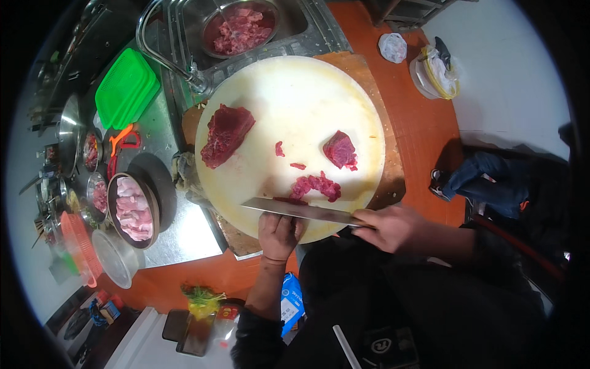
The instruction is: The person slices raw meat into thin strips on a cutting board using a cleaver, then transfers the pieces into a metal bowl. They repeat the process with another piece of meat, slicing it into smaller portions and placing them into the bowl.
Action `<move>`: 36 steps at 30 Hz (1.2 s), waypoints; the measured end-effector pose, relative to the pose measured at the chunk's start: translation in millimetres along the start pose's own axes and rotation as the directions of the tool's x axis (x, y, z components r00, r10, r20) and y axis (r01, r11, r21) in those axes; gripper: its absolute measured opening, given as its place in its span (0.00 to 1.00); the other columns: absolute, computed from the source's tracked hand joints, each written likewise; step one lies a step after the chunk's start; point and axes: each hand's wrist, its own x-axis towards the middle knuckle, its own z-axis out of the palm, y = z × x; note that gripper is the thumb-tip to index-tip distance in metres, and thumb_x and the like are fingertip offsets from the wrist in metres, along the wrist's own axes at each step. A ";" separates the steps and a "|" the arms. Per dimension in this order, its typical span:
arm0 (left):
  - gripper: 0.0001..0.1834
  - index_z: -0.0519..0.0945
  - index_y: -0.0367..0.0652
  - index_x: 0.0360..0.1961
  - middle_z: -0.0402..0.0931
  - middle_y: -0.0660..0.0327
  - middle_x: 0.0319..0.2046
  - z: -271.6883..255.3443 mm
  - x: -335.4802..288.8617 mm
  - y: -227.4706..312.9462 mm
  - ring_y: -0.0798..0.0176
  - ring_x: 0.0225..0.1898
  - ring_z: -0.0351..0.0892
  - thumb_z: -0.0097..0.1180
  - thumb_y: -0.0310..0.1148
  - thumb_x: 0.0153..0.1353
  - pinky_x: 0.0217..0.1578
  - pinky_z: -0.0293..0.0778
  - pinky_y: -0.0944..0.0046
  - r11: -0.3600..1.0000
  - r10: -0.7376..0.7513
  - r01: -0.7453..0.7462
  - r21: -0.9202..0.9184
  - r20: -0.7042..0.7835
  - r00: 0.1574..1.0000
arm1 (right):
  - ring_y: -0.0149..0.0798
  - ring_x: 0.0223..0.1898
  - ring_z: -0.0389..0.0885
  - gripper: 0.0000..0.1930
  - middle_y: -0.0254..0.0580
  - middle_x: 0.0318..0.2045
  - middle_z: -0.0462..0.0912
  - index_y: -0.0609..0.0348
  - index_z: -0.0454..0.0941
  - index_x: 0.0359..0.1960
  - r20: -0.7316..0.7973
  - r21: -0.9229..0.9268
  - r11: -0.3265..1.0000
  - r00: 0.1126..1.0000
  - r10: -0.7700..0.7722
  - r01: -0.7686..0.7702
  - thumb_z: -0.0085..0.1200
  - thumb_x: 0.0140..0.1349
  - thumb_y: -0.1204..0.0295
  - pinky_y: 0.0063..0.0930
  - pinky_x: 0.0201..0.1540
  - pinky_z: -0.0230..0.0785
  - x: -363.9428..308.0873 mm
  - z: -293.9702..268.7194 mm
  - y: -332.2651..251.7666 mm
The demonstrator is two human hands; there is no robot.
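Note:
My right hand (387, 228) is closed around the handle of a cleaver (295, 209). Its blade lies across the near part of a large round white cutting board (295, 80). Just on the near side of the blade, my left hand (279, 235) has its fingers curled on red meat, mostly hidden by hand and blade. A dark red strip shows at the blade's far edge. Beyond it lie several cut meat pieces (316, 186) and two small scraps (279, 149). A big chunk of red meat (227, 135) rests at the board's left, a smaller chunk (340, 150) at its right.
Past the board is a sink with a metal bowl of cut meat (239, 29) and a faucet (144, 43). The left counter bears a green basket (126, 89), an orange peeler (121, 138) and a bowl of pale meat (134, 209). Another person's legs (491, 178) are at the right.

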 end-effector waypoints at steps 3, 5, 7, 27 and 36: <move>0.21 0.83 0.46 0.47 0.80 0.55 0.42 -0.3 1.4 -0.2 0.46 0.39 0.79 0.67 0.28 0.47 0.40 0.74 0.50 0.999 -0.022 0.022 -0.029 -0.006 1.000 | 0.58 0.29 0.85 0.18 0.52 0.26 0.85 0.53 0.77 0.56 -0.278 0.019 0.964 0.928 -0.250 0.266 0.51 0.74 0.56 0.51 0.32 0.77 12.7 11.4 1.4; 0.21 0.83 0.46 0.46 0.80 0.54 0.41 0.3 3.3 0.3 0.45 0.39 0.79 0.67 0.27 0.47 0.40 0.75 0.50 1.000 -0.013 0.012 -0.021 -0.042 0.999 | 0.57 0.28 0.85 0.18 0.51 0.27 0.85 0.50 0.77 0.57 -0.211 0.066 0.984 0.966 -0.151 0.168 0.54 0.72 0.57 0.50 0.32 0.77 4.6 15.6 11.0; 0.21 0.83 0.45 0.46 0.80 0.53 0.41 -0.6 3.9 1.4 0.45 0.39 0.79 0.67 0.27 0.47 0.40 0.75 0.50 0.999 -0.016 0.015 -0.029 -0.030 0.999 | 0.55 0.27 0.85 0.18 0.49 0.27 0.85 0.48 0.77 0.58 -0.204 0.203 0.974 0.977 -0.060 0.102 0.56 0.71 0.58 0.49 0.32 0.77 -5.0 16.5 17.3; 0.18 0.85 0.45 0.43 0.81 0.57 0.41 -1.0 3.1 0.7 0.49 0.41 0.81 0.70 0.27 0.46 0.41 0.78 0.52 0.999 -0.003 0.002 -0.043 -0.027 1.000 | 0.53 0.30 0.87 0.18 0.51 0.33 0.87 0.56 0.79 0.57 -0.152 -0.023 0.987 0.975 -0.159 0.158 0.60 0.67 0.65 0.42 0.34 0.80 -13.1 10.7 23.1; 0.19 0.86 0.45 0.43 0.81 0.57 0.40 -1.3 6.3 1.6 0.48 0.37 0.81 0.69 0.26 0.47 0.39 0.78 0.52 0.998 -0.015 0.015 -0.054 -0.003 1.000 | 0.55 0.31 0.86 0.16 0.51 0.28 0.84 0.51 0.76 0.55 -0.075 0.096 0.995 0.997 -0.024 0.032 0.54 0.72 0.58 0.48 0.31 0.75 -5.8 8.5 17.1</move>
